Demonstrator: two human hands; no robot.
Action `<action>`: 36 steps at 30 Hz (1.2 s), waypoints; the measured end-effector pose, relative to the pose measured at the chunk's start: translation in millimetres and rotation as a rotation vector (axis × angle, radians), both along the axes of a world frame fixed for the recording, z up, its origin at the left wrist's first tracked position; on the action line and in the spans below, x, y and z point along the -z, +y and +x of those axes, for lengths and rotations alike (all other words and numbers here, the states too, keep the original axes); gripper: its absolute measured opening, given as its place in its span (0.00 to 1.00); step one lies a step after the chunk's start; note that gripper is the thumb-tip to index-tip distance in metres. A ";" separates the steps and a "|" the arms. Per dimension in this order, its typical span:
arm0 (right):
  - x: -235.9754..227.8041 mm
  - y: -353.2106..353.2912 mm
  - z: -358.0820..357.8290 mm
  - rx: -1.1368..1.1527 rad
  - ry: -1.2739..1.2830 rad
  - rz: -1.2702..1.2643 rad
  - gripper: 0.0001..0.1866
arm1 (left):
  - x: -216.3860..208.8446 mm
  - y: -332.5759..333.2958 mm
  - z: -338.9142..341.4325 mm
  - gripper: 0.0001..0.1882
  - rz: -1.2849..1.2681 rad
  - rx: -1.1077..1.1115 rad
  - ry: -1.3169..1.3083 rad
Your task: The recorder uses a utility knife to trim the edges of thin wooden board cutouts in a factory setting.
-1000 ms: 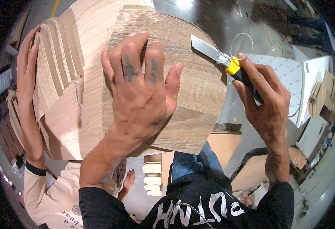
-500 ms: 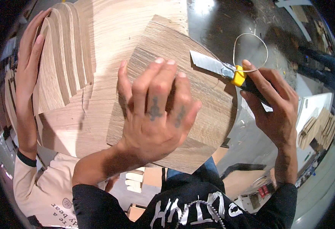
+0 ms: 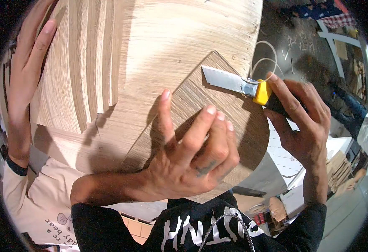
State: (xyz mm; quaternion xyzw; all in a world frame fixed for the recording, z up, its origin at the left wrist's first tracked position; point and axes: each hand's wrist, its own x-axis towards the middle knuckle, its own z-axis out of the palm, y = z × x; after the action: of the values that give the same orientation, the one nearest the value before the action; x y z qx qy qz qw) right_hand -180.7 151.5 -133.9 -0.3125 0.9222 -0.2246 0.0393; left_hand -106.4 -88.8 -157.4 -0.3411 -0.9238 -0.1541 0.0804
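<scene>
Strong light bleaches the pale wood-grain board point(image 3: 167, 38); the left hand point(image 3: 192, 157) casts dark shadows; fisheye distortion curves the grainy, black-cornered edges.

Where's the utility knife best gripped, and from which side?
Probably the black handle, behind the yellow collar, coming from the right, where the right hand grips it: the bare blade points left over the wood panel, so that end is best avoided.

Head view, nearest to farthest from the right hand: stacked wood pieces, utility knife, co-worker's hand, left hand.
1. Utility knife: held in the right hand.
2. Left hand: mid-view, over the brown panel.
3. Stacked wood pieces: farther left.
4. Co-worker's hand: far left, at their outer edge.
</scene>
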 end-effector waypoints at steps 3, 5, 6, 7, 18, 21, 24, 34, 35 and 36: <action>0.1 -4.0 -16.0 -0.039 -0.017 0.016 0.31 | -2.5 6.0 -1.4 0.09 0.025 -0.029 -0.100; -2.5 -11.3 -19.5 -0.029 -0.007 0.028 0.31 | -3.5 4.3 -2.0 0.09 0.033 -0.024 -0.099; -3.8 -15.0 -20.6 -0.016 0.002 0.036 0.31 | -3.8 3.3 -2.1 0.10 0.036 -0.017 -0.099; -3.8 -19.0 -22.9 -0.024 0.001 0.031 0.31 | -6.5 1.9 -2.5 0.10 0.041 -0.020 -0.115; 13.3 5.8 -56.6 0.343 0.173 -0.107 0.22 | 2.9 -6.9 5.6 0.16 0.056 -0.004 -0.060; 0.8 37.3 -21.3 0.844 -0.195 -0.689 0.18 | 1.5 -6.7 2.9 0.22 0.042 -0.011 -0.097; 17.6 68.1 33.3 1.124 -0.569 -0.421 0.15 | -8.8 -14.3 -3.8 0.33 -0.037 -0.074 -0.170; 8.7 -45.6 204.5 1.079 -1.191 -1.103 0.21 | -16.5 11.8 -17.5 0.38 -0.213 -0.295 -0.240; 12.7 -58.6 205.5 1.057 -1.121 -1.117 0.21 | -15.3 9.4 -19.3 0.37 -0.241 -0.341 -0.203; 26.3 -69.0 206.0 1.008 -1.062 -1.135 0.20 | -22.0 9.6 -21.6 0.37 -0.273 -0.389 -0.197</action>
State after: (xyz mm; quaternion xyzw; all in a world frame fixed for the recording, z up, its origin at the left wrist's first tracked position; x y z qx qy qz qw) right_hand 25.3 82.6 -160.2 0.2972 0.5618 -0.7469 0.1953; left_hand -128.0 -79.1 -135.4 -0.1480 -0.9877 -0.0420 -0.0288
